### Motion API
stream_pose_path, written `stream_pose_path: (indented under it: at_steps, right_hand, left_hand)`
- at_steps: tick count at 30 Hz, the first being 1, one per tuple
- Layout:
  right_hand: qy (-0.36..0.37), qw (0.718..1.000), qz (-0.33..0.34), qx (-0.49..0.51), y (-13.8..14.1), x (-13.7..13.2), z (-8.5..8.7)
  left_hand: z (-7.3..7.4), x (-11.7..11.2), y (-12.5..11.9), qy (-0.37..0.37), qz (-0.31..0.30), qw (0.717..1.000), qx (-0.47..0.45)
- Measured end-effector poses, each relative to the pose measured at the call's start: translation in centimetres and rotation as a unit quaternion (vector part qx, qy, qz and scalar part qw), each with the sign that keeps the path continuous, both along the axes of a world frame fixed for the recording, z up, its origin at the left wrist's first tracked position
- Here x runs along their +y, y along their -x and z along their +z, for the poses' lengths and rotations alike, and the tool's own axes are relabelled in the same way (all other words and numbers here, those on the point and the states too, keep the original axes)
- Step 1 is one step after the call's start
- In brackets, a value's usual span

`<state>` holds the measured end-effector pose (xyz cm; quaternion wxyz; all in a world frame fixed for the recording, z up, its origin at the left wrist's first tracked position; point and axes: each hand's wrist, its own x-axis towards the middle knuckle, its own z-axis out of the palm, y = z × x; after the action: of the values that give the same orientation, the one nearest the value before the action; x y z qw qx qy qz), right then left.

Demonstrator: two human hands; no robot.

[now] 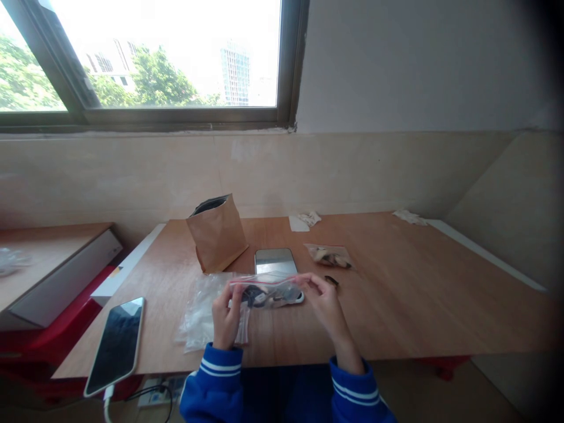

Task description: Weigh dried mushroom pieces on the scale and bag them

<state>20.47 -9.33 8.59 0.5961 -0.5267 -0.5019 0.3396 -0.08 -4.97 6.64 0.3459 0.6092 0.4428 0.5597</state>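
A clear zip bag (275, 295) with a red seal line and dark and pale pieces inside hangs between my hands. My left hand (227, 314) pinches its left top corner, and my right hand (324, 299) pinches the seal near its right end. Behind the bag lies a flat scale with a silver top (275, 260), partly covered by it. Several clear empty zip bags (200, 314) lie under and beside my left hand. Right of the scale rests another filled zip bag (330, 257), with a small dark piece (332, 281) in front of it.
A brown paper bag (218, 232) stands open at the back left. A phone (117, 343) with a charging cable lies at the table's left edge. Crumpled pale gloves or cloths (311, 219) (409, 218) lie along the back. Red stools (57, 311) stand at the left.
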Motion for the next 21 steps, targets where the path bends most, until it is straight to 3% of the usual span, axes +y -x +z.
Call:
stream_pose_path:
  at_steps: [5, 9, 13, 17, 21]
  right_hand:
    - [-0.040, 0.987, -0.095, 0.120, 1.7, 0.7, -0.5]
    - [-0.055, 0.974, -0.148, 0.160, 2.6, 1.1, -0.8]
    - [-0.045, 0.965, -0.188, 0.178, 2.9, 1.3, -1.2]
    - [-0.039, 0.965, -0.188, 0.180, 2.7, 1.4, -1.6]
    - [-0.031, 0.980, -0.119, 0.158, 2.1, 1.2, -1.5]
  left_hand:
    - [0.3, -1.2, -2.5, 0.040, -0.033, 0.989, -0.140]
    - [0.0, -1.4, -3.7, 0.075, 0.011, 0.966, -0.246]
    - [-0.1, -1.4, -4.0, 0.100, 0.028, 0.957, -0.271]
    - [0.2, -1.6, -4.0, 0.110, 0.022, 0.961, -0.254]
    - [0.1, -1.5, -4.0, 0.113, 0.030, 0.962, -0.247]
